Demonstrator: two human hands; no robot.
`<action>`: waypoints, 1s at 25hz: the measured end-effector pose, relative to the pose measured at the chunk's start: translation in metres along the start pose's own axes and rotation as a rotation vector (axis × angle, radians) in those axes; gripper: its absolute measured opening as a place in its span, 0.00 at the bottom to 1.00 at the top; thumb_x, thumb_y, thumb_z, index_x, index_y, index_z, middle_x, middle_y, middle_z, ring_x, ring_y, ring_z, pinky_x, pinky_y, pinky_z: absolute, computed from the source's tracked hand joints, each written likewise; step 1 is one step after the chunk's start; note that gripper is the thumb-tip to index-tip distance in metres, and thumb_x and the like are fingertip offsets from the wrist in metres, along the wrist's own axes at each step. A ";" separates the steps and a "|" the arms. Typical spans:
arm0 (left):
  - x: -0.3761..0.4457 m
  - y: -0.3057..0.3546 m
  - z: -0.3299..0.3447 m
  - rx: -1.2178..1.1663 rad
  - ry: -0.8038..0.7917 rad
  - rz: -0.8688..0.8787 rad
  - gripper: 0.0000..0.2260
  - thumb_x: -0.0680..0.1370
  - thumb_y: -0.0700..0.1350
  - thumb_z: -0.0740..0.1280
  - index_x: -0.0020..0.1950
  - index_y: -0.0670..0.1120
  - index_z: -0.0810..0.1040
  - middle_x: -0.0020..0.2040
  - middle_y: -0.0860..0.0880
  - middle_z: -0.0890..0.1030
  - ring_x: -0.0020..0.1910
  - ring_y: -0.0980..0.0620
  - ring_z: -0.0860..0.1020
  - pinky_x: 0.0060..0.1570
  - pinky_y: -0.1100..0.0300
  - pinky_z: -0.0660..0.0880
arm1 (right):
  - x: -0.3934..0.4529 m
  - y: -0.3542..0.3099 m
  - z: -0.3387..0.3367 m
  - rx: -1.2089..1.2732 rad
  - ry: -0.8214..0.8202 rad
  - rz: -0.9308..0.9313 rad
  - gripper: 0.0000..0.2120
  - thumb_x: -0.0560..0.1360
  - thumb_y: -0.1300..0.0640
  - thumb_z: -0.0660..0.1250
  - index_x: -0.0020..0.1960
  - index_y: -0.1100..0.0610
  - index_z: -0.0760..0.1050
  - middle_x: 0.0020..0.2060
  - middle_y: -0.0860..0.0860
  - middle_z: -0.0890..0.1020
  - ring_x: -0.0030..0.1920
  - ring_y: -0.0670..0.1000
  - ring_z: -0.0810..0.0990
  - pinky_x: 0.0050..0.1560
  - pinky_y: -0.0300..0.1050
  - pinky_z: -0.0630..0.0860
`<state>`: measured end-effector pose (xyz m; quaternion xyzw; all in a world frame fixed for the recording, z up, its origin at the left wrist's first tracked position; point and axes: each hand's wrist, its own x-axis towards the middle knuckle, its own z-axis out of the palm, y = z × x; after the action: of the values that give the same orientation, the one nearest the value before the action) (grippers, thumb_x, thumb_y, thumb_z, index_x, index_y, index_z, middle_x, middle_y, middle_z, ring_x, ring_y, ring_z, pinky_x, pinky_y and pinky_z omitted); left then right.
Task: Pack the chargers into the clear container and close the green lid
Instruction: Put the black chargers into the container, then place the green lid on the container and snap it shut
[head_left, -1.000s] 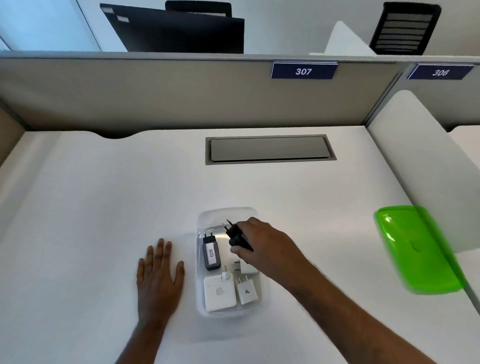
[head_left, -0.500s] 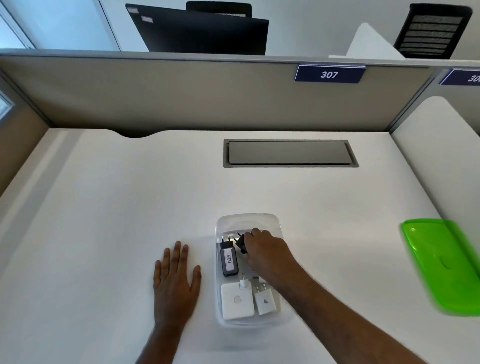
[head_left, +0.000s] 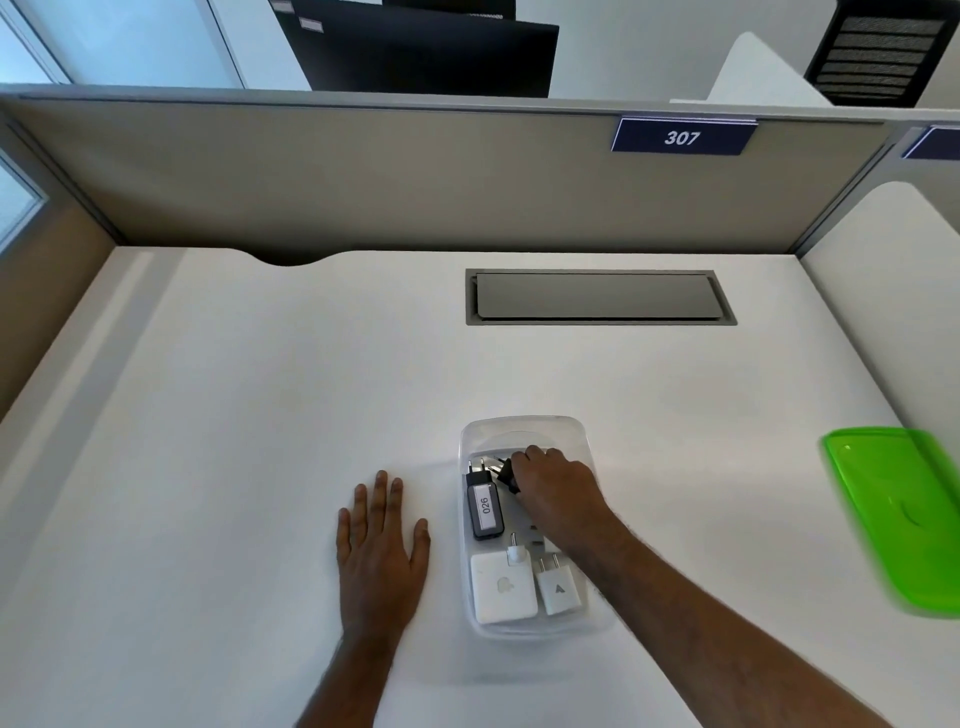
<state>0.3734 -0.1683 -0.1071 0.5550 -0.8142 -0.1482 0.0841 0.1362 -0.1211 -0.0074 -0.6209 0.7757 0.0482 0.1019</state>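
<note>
The clear container (head_left: 524, 428) stands on the white desk in front of me. Inside lie a black charger labelled 026 (head_left: 484, 506), a large white charger (head_left: 503, 587) and a small white charger (head_left: 558, 590). My right hand (head_left: 558, 491) reaches into the container's far half, fingers closed on a second black charger (head_left: 506, 474) that it mostly hides. My left hand (head_left: 382, 545) lies flat and open on the desk just left of the container. The green lid (head_left: 904, 519) lies apart at the right edge of the desk.
A grey cable hatch (head_left: 600, 297) is set into the desk behind the container. A beige partition (head_left: 415, 171) with a sign reading 307 closes the back. A white side panel (head_left: 893, 291) rises at the right.
My right hand has lowered the black charger from above the container down into it, beside the 026 charger. My head view has shifted left. My left hand has stayed flat.
</note>
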 end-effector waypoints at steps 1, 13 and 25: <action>0.000 -0.001 0.000 0.000 -0.003 0.002 0.30 0.82 0.57 0.53 0.83 0.49 0.58 0.84 0.50 0.57 0.84 0.47 0.53 0.81 0.43 0.54 | -0.001 -0.001 0.001 -0.001 -0.007 0.006 0.10 0.80 0.57 0.63 0.61 0.57 0.74 0.55 0.53 0.79 0.55 0.58 0.79 0.46 0.52 0.77; -0.003 0.001 -0.014 -0.033 -0.056 0.021 0.31 0.81 0.58 0.51 0.82 0.46 0.60 0.84 0.47 0.59 0.83 0.44 0.55 0.81 0.42 0.52 | -0.043 -0.008 -0.029 0.027 0.207 -0.011 0.15 0.77 0.48 0.61 0.60 0.53 0.74 0.55 0.50 0.77 0.53 0.54 0.76 0.46 0.49 0.75; 0.032 0.054 -0.093 -0.300 0.088 0.057 0.22 0.84 0.49 0.62 0.77 0.44 0.69 0.75 0.41 0.73 0.76 0.36 0.68 0.76 0.38 0.62 | -0.123 0.059 -0.034 0.260 0.382 0.157 0.20 0.79 0.45 0.62 0.67 0.55 0.71 0.63 0.49 0.75 0.63 0.53 0.74 0.59 0.49 0.74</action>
<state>0.3426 -0.1932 -0.0023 0.5188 -0.7939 -0.2413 0.2058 0.1011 0.0027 0.0498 -0.5382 0.8266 -0.1624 0.0285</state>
